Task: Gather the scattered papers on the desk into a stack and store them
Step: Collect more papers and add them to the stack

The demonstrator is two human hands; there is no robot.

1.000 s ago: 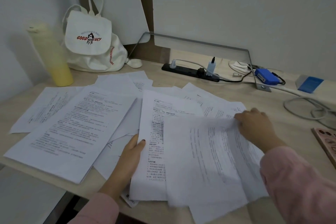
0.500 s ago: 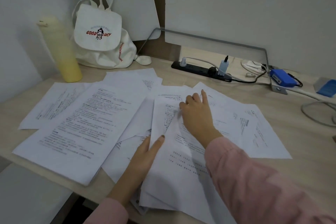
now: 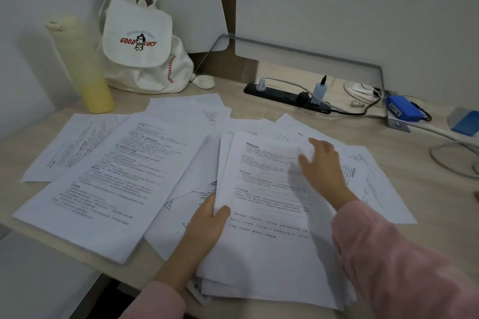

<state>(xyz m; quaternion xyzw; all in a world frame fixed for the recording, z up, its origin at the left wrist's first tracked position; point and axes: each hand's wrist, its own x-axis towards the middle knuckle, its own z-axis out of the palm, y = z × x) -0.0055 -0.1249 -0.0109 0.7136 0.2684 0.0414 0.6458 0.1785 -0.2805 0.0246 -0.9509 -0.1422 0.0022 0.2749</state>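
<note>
White printed papers lie spread across the wooden desk (image 3: 427, 168). A loose pile of sheets (image 3: 264, 217) sits in front of me, overhanging the near edge. My left hand (image 3: 207, 228) grips this pile at its left edge, thumb on top. My right hand (image 3: 322, 166) lies on the pile's upper right, fingers curled around the top corner of a sheet. A thick stack (image 3: 116, 184) rests to the left, with a further sheet (image 3: 70, 147) behind it. More sheets (image 3: 373, 181) lie under my right arm, and others (image 3: 191, 111) toward the back.
A yellow bottle (image 3: 83, 67) and a white drawstring bag (image 3: 145, 52) stand at the back left. A black power strip (image 3: 285, 97) with plugs and cables, a blue device (image 3: 403, 110) and a grey cable loop (image 3: 451, 160) occupy the back right.
My right hand moved from the centre toward the right, onto the top right of the pile. A new sheet lies on top. My left thumb now clamps the pile's left edge.
</note>
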